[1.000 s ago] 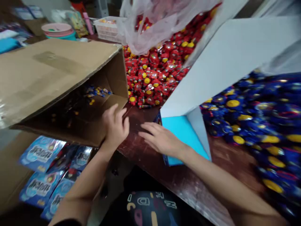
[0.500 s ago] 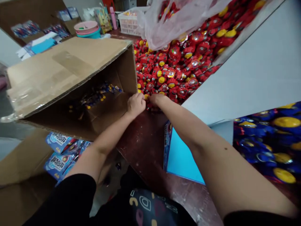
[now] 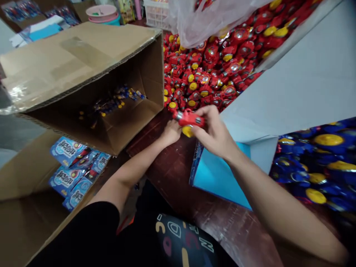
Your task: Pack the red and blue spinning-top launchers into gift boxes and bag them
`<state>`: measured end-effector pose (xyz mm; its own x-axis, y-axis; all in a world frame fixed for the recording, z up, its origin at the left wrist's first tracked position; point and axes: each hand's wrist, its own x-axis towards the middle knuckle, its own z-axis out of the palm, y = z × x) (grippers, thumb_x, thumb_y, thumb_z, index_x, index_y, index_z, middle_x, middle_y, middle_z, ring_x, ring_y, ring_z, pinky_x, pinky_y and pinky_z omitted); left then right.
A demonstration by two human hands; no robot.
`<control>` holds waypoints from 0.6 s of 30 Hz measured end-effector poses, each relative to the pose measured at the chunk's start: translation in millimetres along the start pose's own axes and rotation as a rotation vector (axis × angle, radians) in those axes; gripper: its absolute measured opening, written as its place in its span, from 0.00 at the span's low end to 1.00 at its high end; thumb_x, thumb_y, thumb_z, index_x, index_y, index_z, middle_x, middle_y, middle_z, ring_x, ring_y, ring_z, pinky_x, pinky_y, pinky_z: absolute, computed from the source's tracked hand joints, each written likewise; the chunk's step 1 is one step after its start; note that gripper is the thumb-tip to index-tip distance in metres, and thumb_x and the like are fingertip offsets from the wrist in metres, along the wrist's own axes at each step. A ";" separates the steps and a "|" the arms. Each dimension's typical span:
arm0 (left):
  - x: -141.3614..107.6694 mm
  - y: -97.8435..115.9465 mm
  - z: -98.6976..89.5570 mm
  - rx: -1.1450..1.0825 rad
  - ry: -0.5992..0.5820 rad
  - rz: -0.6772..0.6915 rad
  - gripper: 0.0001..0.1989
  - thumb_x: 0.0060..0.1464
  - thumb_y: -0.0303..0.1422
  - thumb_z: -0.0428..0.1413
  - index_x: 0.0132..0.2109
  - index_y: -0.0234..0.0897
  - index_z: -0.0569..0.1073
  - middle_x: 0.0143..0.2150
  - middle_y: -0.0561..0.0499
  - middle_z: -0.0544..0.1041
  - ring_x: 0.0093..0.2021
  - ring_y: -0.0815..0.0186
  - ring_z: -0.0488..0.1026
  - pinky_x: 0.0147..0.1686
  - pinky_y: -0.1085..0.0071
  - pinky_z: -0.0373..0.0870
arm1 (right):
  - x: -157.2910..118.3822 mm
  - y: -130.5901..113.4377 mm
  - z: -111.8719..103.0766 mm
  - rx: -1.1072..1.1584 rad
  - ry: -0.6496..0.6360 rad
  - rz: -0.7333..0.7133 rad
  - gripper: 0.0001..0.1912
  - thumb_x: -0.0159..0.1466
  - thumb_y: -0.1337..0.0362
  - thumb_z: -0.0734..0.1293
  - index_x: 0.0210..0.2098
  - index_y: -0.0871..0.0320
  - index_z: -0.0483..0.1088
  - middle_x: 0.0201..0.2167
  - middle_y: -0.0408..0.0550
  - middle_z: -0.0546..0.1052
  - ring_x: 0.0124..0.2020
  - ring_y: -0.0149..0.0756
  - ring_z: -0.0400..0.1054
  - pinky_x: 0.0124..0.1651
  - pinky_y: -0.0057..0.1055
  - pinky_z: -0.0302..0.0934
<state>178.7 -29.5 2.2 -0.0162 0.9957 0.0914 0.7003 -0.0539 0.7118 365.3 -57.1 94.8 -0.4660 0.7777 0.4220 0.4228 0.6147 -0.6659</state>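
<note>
Pinching a red toy (image 3: 190, 119) between thumb and fingers of the right hand (image 3: 213, 133), above the table (image 3: 172, 167), just in front of the left hand (image 3: 172, 132). Low over the table with the left, near the open carton (image 3: 83, 52); fingertips partly hidden behind the toy, so impossible to tell open or closed. Inside the carton, small blue-and-yellow pieces (image 3: 122, 97). Beyond both hands, a heap of red toys (image 3: 200, 81), partly under a clear bag (image 3: 194, 26). Beside the right forearm, an open box (image 3: 222, 170) with a bright blue inner face; farther right, blue toys (image 3: 319, 163). Below the carton, blue packs (image 3: 65, 148).
</note>
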 end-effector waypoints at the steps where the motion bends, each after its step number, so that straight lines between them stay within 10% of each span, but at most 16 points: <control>1: -19.8 -0.9 -6.5 -0.094 -0.033 0.026 0.12 0.67 0.26 0.58 0.56 0.37 0.74 0.58 0.43 0.81 0.58 0.56 0.80 0.60 0.61 0.77 | -28.4 -0.9 -8.4 0.048 0.038 -0.012 0.17 0.69 0.60 0.64 0.56 0.54 0.63 0.46 0.48 0.74 0.41 0.39 0.72 0.44 0.36 0.70; 8: -131.6 6.7 -19.0 -1.388 -0.327 -0.202 0.19 0.54 0.34 0.75 0.47 0.41 0.74 0.48 0.52 0.83 0.50 0.62 0.84 0.53 0.63 0.84 | -124.4 3.3 -12.8 -0.080 0.046 -0.149 0.18 0.67 0.64 0.64 0.57 0.54 0.64 0.47 0.52 0.77 0.44 0.43 0.74 0.43 0.40 0.71; 12: -144.0 20.1 -4.5 -1.310 -0.305 -0.181 0.19 0.51 0.34 0.77 0.44 0.39 0.78 0.41 0.53 0.84 0.36 0.71 0.82 0.36 0.76 0.82 | -130.3 3.0 -5.0 -0.151 0.027 -0.199 0.17 0.69 0.59 0.69 0.54 0.55 0.64 0.46 0.55 0.77 0.46 0.46 0.73 0.44 0.43 0.71; 18: -151.6 21.5 11.5 -0.998 -0.112 0.185 0.18 0.53 0.30 0.75 0.43 0.37 0.75 0.47 0.51 0.86 0.45 0.67 0.85 0.47 0.72 0.82 | -142.5 -15.2 -9.6 -0.205 0.112 -0.028 0.13 0.72 0.55 0.70 0.47 0.55 0.66 0.39 0.52 0.77 0.39 0.41 0.73 0.39 0.39 0.70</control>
<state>204.5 -180.7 -4.3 0.1348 0.9640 0.2293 -0.2304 -0.1946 0.9534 432.8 -176.0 50.6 -0.3957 0.7627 0.5116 0.5649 0.6414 -0.5191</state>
